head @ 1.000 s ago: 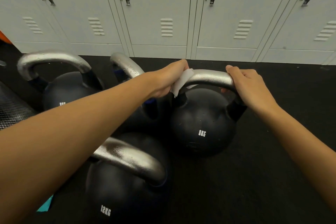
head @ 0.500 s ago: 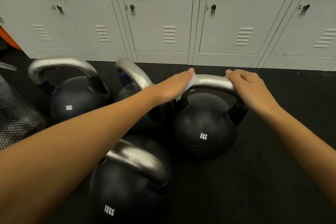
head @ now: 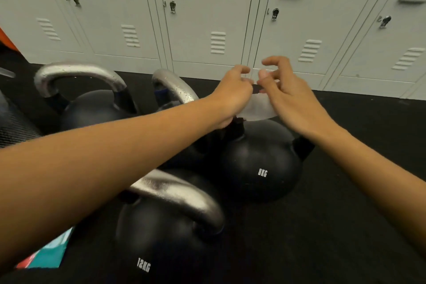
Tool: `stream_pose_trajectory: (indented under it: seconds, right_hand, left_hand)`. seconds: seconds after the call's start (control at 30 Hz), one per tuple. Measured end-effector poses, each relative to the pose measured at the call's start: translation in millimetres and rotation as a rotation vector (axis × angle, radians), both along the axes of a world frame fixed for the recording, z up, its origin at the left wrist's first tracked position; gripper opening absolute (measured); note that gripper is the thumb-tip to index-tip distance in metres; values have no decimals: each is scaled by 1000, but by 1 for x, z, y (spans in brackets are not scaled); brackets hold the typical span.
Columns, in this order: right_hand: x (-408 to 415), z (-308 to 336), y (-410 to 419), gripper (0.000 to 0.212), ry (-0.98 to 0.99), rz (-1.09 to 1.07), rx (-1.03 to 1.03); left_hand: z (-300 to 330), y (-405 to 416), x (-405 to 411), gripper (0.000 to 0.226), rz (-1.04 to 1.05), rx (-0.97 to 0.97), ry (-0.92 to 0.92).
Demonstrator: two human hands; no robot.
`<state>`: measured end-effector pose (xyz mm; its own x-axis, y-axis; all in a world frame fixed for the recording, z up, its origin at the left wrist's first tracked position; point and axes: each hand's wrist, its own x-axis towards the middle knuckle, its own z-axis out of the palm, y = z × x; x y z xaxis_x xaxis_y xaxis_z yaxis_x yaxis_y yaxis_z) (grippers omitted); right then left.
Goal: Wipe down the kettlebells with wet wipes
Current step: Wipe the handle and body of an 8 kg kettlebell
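Both grips, the left hand (head: pixel 232 94) and right hand (head: pixel 290 97), pinch a white wet wipe (head: pixel 258 110) between them just above the handle of the 8KG kettlebell (head: pixel 260 161) on the black floor (head: pixel 345 214).

This is a gym changing or locker area. A row of pale grey metal lockers (head: pixel 214 18) with keyed latches and vent slots runs along the far edge of a black rubber floor (head: pixel 345 191). Black kettlebells with steel handles stand on that floor, one marked 8KG (head: pixel 260 163), another 12KG (head: pixel 161 237), with two more (head: pixel 92 108) behind.
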<state>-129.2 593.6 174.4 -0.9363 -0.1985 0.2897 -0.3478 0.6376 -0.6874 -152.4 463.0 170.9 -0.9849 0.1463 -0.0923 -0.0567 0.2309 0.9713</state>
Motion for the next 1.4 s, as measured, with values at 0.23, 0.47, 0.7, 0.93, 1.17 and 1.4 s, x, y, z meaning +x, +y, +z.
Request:
stream_pose_trajectory:
  seconds: [0.23,0.47,0.7,0.93,1.17,1.4]
  right_hand:
    - [-18,10,-3,34,18,143,552]
    - [-48,23,-44,34,-292,213,875]
    - [-65,-10,-95,31,-327,360,1385]
    - [-60,-23,-107,45,-372,367,1620]
    - [-69,18,-93,34,-494,445,1341]
    - [-49,-21,-112,43,-298,383,1617]
  left_hand:
    - [25,-54,2,29,33,-169,202]
    - [52,-120,27,25,-115,-423,451]
    - [28,-165,60,18,-395,-574,377]
    - [3,-187,64,16,-496,-615,282]
    - [-8,-201,61,16,-504,-627,203]
    - [-18,-200,64,17,-499,-620,150]
